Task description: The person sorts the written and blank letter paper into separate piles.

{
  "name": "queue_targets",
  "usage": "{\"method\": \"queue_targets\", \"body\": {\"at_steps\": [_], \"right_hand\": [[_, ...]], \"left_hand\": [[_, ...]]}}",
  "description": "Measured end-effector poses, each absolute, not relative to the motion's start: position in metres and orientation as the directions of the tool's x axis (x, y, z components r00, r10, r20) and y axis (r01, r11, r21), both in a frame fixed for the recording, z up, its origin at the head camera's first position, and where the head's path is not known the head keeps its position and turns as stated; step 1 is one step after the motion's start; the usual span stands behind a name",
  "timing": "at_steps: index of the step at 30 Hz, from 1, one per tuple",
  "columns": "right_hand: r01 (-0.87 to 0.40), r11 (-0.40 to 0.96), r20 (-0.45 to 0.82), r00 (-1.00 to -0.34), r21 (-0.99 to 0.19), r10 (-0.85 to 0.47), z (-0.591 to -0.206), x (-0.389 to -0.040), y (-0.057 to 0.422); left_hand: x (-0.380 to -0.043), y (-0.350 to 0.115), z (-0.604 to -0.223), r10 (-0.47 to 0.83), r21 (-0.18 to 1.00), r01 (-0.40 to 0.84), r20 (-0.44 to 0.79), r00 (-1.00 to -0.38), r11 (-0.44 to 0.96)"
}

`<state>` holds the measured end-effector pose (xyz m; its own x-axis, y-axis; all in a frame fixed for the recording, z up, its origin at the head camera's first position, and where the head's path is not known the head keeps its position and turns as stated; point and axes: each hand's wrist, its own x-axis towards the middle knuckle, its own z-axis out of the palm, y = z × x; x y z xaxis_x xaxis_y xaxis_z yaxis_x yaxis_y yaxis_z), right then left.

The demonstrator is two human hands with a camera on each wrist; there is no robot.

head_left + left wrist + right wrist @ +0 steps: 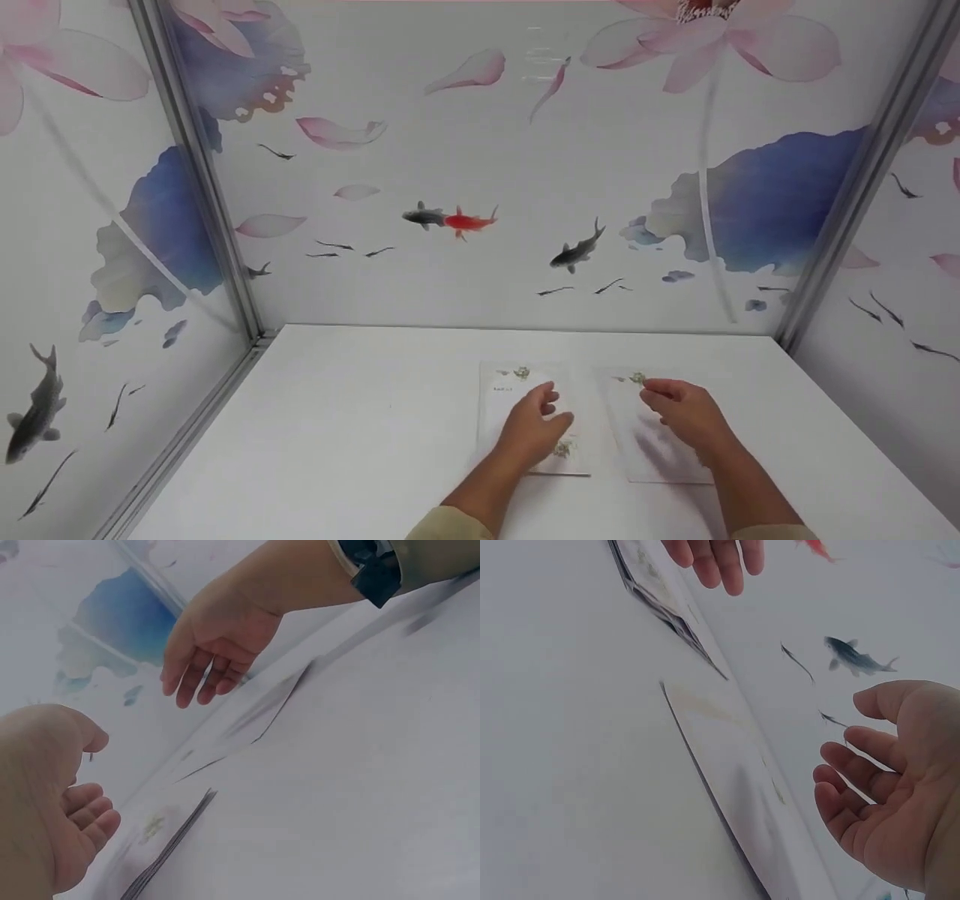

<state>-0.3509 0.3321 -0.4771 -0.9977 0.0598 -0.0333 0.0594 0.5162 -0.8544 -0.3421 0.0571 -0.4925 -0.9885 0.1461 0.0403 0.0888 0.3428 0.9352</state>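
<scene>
A stack of white printed sheets (496,412) with small green floral motifs lies on the white table. To its right is a thin, similarly decorated sheet (626,431). My left hand (534,429) hovers over the stack, its fingers loosely bent and holding nothing. Over the right sheet hangs my right hand (691,418), also without anything in its grasp, and its shadow falls on the paper. In the right wrist view, that hand's thumb and fingers (862,757) stand apart. Layered edges of the stack (169,851) show in the left wrist view.
The white table (337,435) is bounded by a back panel (480,285) painted with fish, petals and lotus leaves. Side panels with metal corner posts (199,172) stand at left and right. A dark band (375,577) circles the right wrist.
</scene>
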Motion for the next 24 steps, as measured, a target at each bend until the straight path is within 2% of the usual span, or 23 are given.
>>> {"method": "queue_targets", "body": {"at_steps": [13, 20, 24], "right_hand": [[-0.049, 0.463, 0.055, -0.999, -0.885, -0.001, -0.474, -0.365, 0.259], [-0.037, 0.441, 0.045, -0.999, -0.897, 0.008, -0.474, -0.368, 0.245], [-0.043, 0.501, 0.046, -0.999, -0.864, -0.007, -0.478, -0.366, 0.243]], "left_hand": [[-0.374, -0.044, -0.489, -0.032, 0.916, 0.063, 0.083, -0.996, 0.396], [-0.383, -0.059, -0.490, -0.081, 0.907, 0.046, 0.088, -0.993, 0.420], [-0.384, -0.060, -0.497, -0.055, 0.877, 0.079, 0.119, -0.991, 0.473]]}}
